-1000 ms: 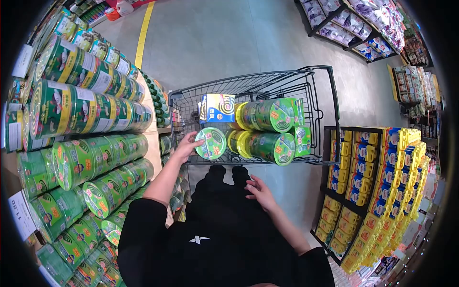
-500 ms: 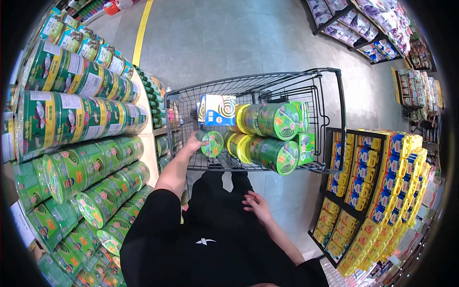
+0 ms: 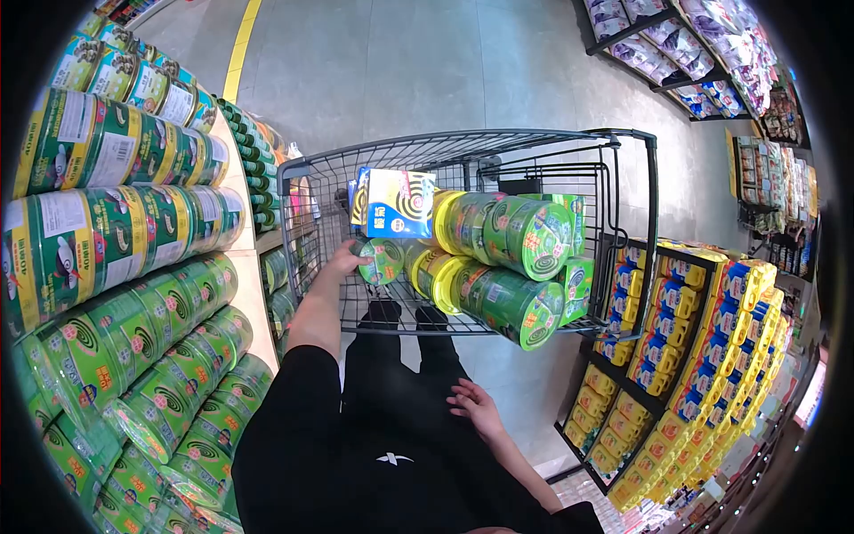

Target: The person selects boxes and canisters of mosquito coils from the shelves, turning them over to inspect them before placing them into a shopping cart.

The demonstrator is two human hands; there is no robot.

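My left hand [image 3: 345, 258] reaches inside the wire shopping cart [image 3: 298, 166], its fingers closed on the edge of a round green container [image 3: 382, 262] with a patterned lid. Just beyond it stands a blue and white box [image 3: 400, 205] with a spiral print. To the right of these, green cylinders [image 3: 532, 238] and yellow-ringed ones [image 3: 436, 278] lie on their sides in two rows, with green boxes at their far end. My right hand [image 3: 475, 407] hangs in front of my body, holding nothing, fingers apart and slightly bent.
Stacked green cylinders [image 3: 142, 329] fill the left side, beside a pale shelf edge [image 3: 245, 276]. On the right stands a black rack [image 3: 649, 400] of yellow and blue packages. Bagged goods [image 3: 640, 44] hang at the upper right. A yellow line [image 3: 240, 49] crosses the floor.
The cart and its contents appear larger and slightly shifted, and the shelves on the left have moved leftward in view. My left hand stays at the round green container.
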